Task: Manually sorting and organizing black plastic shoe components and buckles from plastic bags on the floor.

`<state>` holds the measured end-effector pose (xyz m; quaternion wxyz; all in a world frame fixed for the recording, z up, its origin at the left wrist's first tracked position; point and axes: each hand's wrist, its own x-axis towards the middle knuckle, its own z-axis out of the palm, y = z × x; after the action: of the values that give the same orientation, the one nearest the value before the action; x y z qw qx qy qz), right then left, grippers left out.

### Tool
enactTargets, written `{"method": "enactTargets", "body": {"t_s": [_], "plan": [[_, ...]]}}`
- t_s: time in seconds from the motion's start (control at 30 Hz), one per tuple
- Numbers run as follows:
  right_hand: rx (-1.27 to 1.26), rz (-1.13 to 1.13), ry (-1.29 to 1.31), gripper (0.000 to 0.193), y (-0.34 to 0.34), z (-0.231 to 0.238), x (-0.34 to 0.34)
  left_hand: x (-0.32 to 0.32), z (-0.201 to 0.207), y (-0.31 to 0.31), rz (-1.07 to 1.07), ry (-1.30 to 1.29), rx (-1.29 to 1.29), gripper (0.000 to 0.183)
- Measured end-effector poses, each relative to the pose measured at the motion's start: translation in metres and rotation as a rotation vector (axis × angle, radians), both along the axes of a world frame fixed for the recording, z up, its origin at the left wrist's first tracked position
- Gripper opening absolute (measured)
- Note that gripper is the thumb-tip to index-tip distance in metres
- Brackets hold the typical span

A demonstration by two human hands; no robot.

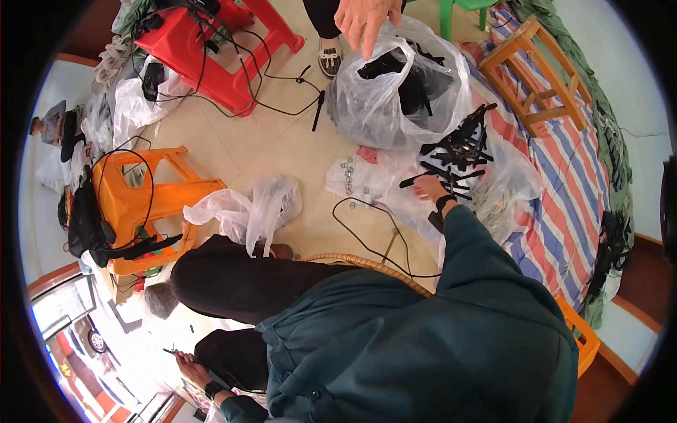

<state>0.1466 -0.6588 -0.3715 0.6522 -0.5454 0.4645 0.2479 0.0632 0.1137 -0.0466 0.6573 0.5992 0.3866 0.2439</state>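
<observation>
To the right, my right hand (430,189) reaches down to a pile of short black straps (462,144) on clear plastic. Its fingers are closed around one black strap (407,182) at the pile's near edge. My left hand (189,366) is low at the far left, beside my dark-trousered knee. Its fingers pinch a thin black strip (169,350), whose details are too small to tell. Small metal buckles (348,176) lie in a row on a white plastic sheet left of the pile. Above, another person's hand (365,21) hangs over a large clear plastic bag (381,106) holding black pieces.
A red stool (211,56) with black cords stands at the upper left, an orange stool (134,194) at left. A white plastic bag (264,208) lies near my knee. At right, a wooden stool (536,77) rests on a striped sheet (564,190). A black cord loops across the floor.
</observation>
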Motion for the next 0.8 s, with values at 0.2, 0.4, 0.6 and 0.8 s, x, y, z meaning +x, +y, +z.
{"method": "enactTargets", "body": {"t_s": [0.2,0.4,0.6,0.8], "plan": [[-0.178,0.187,-0.150,0.025,0.003,-0.062,0.003,-0.007,0.000,0.012,-0.040,0.013,0.000,0.013],[-0.808,0.095,-0.392,0.039,-0.065,-0.068,0.039,-0.018,0.000,0.019,-0.012,0.021,-0.030,0.013],[-0.943,0.404,-0.316,0.040,-0.047,-0.023,0.043,-0.010,0.008,0.006,-0.003,0.069,0.036,0.014],[-1.057,0.881,-0.432,0.043,0.000,-0.055,-0.017,-0.007,-0.002,-0.001,-0.048,0.128,0.052,0.022]]}}
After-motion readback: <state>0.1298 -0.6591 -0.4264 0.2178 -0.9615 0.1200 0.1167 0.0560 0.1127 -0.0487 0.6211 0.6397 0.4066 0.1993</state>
